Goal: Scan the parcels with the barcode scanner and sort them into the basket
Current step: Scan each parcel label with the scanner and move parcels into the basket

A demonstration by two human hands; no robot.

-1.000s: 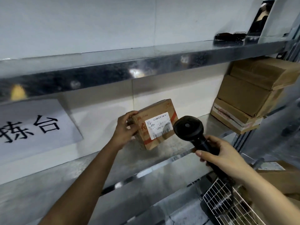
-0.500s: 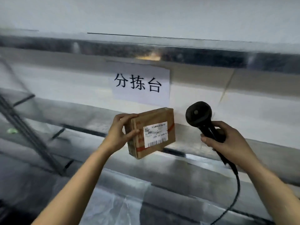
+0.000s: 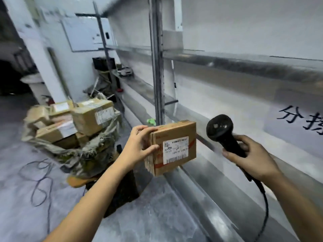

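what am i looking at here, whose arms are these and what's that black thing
This is one picture from a camera worn on a person's head, looking forward and down, so the two bare arms are the wearer's own. The left hand holds a small cardboard parcel by its edge, its white barcode label facing the camera. The right hand has its grip around a black barcode scanner, whose cable trails down. Beside them runs a metal shelf. To the left, a sack of more parcels sits on the floor.
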